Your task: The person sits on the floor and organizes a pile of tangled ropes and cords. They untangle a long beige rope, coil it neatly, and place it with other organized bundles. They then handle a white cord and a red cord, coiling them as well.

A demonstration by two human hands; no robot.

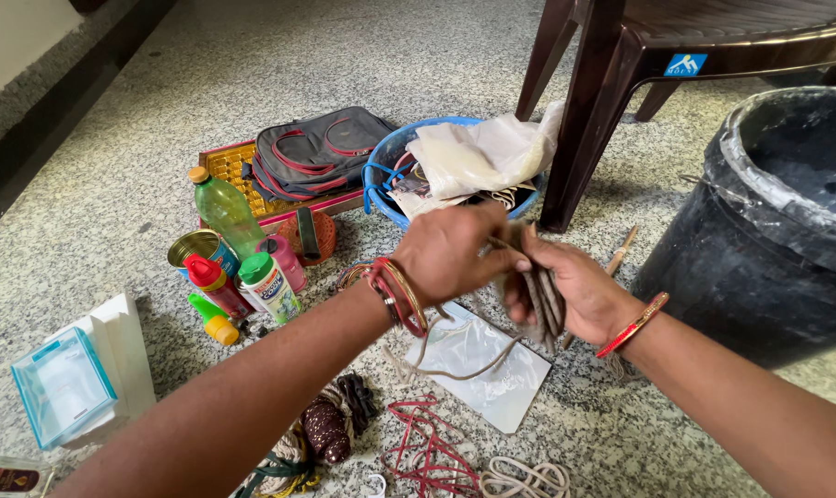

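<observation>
Head view shows the right hand [579,293] clamped round a limp, light bundle of grey cord [536,293] above the floor, left hand [447,251] pinching its top strands, best held mid-coil.

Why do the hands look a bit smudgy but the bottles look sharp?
In the head view, the left hand and right hand are slightly motion-blurred around the grey cord bundle; the green bottle on the floor is crisp; soft, even daylight throws only faint shadows; the black bucket curves at the edge.
</observation>
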